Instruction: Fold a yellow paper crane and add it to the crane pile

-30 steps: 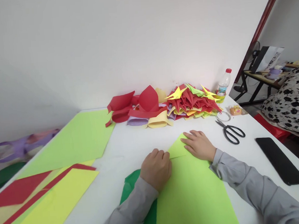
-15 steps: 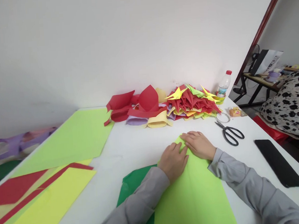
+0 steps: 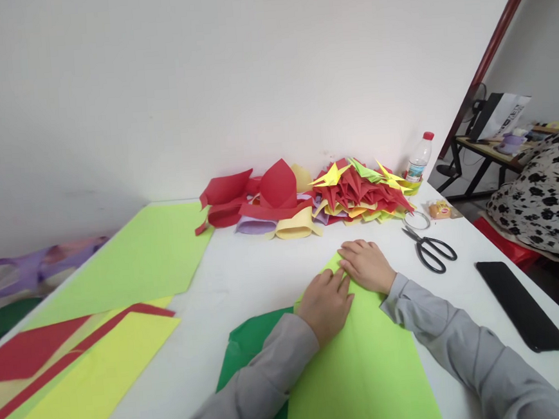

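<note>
A large lime-green sheet of paper lies before me, narrowing to a folded point at its far end. My left hand rests on its left side, fingers stretched out and slightly apart near the point. Beside it, my right hand lies over the right edge of the tip, its fingers flat on the paper. The fingertips of both hands almost meet. Partly covered by the lime sheet and my left forearm is a dark green sheet.
Scissors, a wire ring and a black phone-like slab lie to the right. Folded red paper shapes, folded paper stars and a bottle stand along the wall. Coloured sheets cover the left side.
My right hand has shifted slightly up and left along the paper's tip, its forearm following. My left hand has moved a little to the right. The sheet stays in place.
</note>
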{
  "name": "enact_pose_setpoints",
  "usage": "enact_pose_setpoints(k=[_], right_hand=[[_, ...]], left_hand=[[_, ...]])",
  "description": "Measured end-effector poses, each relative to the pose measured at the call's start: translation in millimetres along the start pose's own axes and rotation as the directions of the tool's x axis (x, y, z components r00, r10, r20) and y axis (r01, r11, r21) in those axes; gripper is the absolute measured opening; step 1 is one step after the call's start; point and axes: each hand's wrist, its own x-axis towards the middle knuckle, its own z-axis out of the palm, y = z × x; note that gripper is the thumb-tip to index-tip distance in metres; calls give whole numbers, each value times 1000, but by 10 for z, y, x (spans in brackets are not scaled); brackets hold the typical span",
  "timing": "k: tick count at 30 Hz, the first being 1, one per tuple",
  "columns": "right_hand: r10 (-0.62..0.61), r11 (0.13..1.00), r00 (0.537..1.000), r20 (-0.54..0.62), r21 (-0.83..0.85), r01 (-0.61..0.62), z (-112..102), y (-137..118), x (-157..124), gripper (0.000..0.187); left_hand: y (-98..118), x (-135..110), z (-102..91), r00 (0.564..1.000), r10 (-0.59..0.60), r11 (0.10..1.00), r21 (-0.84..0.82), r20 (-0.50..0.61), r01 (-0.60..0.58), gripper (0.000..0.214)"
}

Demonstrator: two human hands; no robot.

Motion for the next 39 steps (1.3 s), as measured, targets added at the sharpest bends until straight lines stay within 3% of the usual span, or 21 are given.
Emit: enact_pose_setpoints(k=[26,31,39], right_hand=[[-64,998,997,-39,-28,63,90,98,-129,38],[-52,998,998,-43,14,53,80,111,-175,44],[10,998,1000,-5,-55,-10,7,45,-77,44]], left_hand=[[14,-8,15,1000,3,997,82,13,-4,39],[25,-11,27,1000,-2,997,73,16,1,39],[32,0,36,1000,-9,997,78,27,7,39]])
